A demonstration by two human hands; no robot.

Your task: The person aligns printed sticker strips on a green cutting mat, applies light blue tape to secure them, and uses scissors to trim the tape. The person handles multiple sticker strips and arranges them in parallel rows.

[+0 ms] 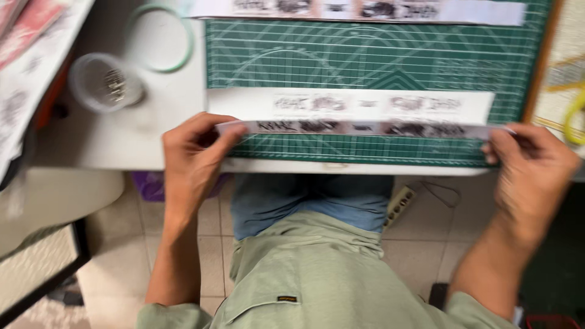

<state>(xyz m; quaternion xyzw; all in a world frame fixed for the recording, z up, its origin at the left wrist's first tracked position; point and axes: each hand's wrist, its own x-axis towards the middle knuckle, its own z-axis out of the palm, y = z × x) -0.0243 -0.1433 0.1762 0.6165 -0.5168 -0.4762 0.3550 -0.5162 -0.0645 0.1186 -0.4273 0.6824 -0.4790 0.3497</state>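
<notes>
Both hands pinch one long paper strip (pixel 365 128) by its ends. The left hand (pixel 192 161) closes thumb and fingers on the strip's left end, and the right hand (pixel 533 167) does the same on the right end, so the strip stretches level between them. It hangs just above the near edge of the green cutting mat (pixel 365 55). Dark printed patches run along its length; they are too blurred to make out.

Just behind it, a second, wider white strip (pixel 350 103) lies flat on the mat with similar dark prints. A third strip (pixel 359 9) lies across the mat's far edge.

The mat rests on a white table (pixel 122 140). To the left of the mat stands a clear round cup (pixel 103 82) with small metal bits inside, and beyond it lies a pale green ring (pixel 159 38). At the far right edge something yellow (pixel 573 113) shows, only partly in view.

Below the table edge are the person's blue-clad lap and pale green shirt, above a tiled floor (pixel 183 244), where a power strip (pixel 399 204) lies.
</notes>
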